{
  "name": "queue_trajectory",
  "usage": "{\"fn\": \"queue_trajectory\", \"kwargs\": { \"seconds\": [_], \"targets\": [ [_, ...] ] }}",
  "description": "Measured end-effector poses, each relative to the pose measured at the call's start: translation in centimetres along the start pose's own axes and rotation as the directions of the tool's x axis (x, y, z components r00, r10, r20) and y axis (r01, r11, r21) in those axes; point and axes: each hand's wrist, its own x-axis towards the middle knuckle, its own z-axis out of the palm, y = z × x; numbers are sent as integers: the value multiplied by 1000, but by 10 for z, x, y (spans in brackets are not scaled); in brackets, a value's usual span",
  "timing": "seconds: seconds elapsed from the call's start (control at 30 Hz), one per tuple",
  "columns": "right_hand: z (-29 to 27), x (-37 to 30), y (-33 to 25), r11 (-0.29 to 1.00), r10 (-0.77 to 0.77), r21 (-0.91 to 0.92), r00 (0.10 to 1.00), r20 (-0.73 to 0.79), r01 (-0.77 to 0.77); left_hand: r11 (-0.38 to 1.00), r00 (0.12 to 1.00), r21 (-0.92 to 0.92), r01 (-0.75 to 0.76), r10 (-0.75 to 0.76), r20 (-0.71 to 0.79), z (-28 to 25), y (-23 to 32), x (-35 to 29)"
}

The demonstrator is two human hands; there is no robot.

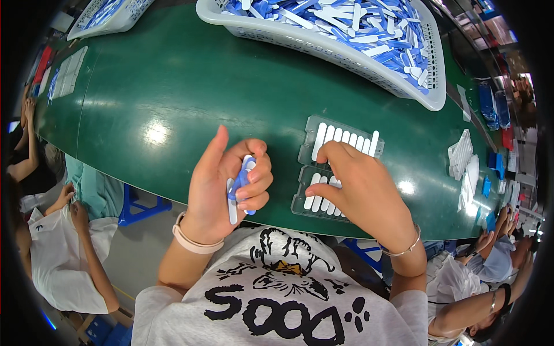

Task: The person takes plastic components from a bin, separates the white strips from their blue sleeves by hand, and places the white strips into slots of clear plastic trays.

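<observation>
My left hand (209,184), palm turned up, has its fingers curled round several small flat strips (232,202), some white and some blue, with rounded ends. Above two clear plastic trays, my right hand (369,187) reaches in with thumb and index finger apart and no strip visible between them. The far tray (310,127) carries a row of white strips (319,141) side by side; the rightmost one leans. The near tray (299,203) also bears a row of white strips (310,199), partly covered by my right hand.
A large white basket (323,49) heaped with blue and white strips stands at the far side of the green table (190,86). Another basket (118,26) is at the far left. White trays (460,153) lie at the right edge. People sit on both sides.
</observation>
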Motion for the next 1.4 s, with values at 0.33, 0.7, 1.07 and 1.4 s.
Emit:
{"fn": "queue_trajectory", "kwargs": {
  "seconds": [0.33,0.7,1.07,1.4],
  "targets": [
    [1,-18,12,996,84,50,956,-282,-73,973,997,228,-35,18,78,-5,3,-3],
    [15,-61,51,962,-9,-235,850,-527,-135,-150,912,954,-258,289,292,32,-17,28],
    [21,-80,38,971,-21,-232,941,-338,-62,-456,978,877,-152,58,199,38,7,33],
    [31,-84,51,969,57,-215,959,-278,-120,-709,930,602,-367,-304,208,49,13,59]
  ]
}}
